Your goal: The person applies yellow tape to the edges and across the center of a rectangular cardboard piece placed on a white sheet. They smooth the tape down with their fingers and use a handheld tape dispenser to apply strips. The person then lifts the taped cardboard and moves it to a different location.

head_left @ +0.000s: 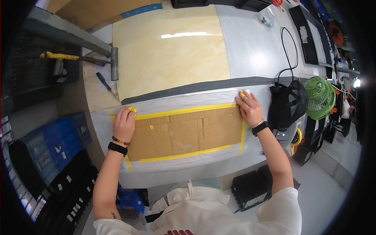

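Observation:
A flat brown cardboard panel (184, 133) lies on a white sheet (172, 163), with yellow tape (188, 111) running along its edges. My left hand (124, 124) rests at the panel's far left corner, fingers bent and pressed together beside the end of the tape. Whatever may be under those fingertips is hidden. At the far right corner, my right hand (250, 107) lies with its fingers stretched out and somewhat apart, touching the sheet and the panel's edge. Yellow coverings show on some fingertips of both hands.
Beyond a dark grey strip (184, 87) lies a pale yellow board (172, 51). A hammer-like tool (114, 64) with a yellow-wrapped handle and a black pen (103, 81) are at the left. On the right stand a black mesh bag (288, 103) and a green fan (320, 98).

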Demonstrator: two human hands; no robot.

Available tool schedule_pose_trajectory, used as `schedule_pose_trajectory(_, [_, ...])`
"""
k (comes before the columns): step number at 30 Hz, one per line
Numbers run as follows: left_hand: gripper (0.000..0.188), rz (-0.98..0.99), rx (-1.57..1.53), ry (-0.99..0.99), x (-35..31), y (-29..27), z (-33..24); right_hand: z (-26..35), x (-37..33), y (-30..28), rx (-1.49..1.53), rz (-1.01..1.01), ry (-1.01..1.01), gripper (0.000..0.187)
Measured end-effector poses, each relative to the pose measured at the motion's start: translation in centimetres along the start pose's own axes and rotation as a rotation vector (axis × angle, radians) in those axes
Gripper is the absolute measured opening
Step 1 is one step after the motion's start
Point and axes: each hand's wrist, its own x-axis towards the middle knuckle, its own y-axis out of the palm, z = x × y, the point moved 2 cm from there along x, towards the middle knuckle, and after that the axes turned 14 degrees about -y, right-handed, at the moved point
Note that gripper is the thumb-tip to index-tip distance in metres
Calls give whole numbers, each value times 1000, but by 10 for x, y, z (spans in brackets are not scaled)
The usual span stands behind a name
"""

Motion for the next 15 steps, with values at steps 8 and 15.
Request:
schedule_pose_trajectory(8, [33, 137, 55, -130, -25, -4, 1, 9, -8, 1, -81, 40, 118, 34])
schedule_pose_trajectory(15, [51, 237, 100, -284, -29, -7, 5, 2, -18, 2, -31, 33, 119, 36])
